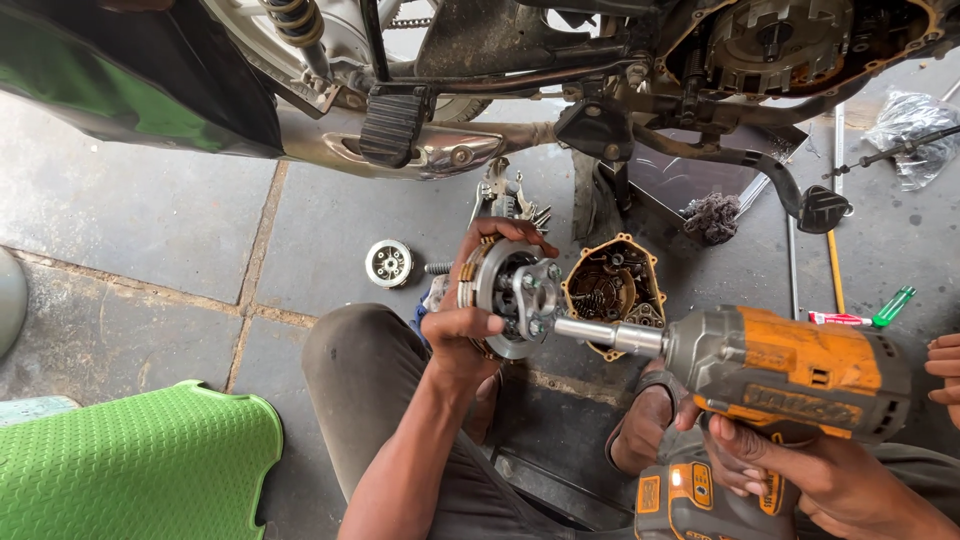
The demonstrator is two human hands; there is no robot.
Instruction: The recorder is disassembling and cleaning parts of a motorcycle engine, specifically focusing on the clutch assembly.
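Two bare hands work over a concrete floor (150, 230) beside a motorcycle (480, 60). Leftmost lies a green mat (130, 465), then a small round hub (389, 263). The left hand (470, 325) has its fingers curled tight around a clutch assembly (510, 290), held up above the floor. The right hand (765, 455) grips an orange impact wrench (790, 370), its socket touching the assembly. An engine cover (612, 290) lies behind.
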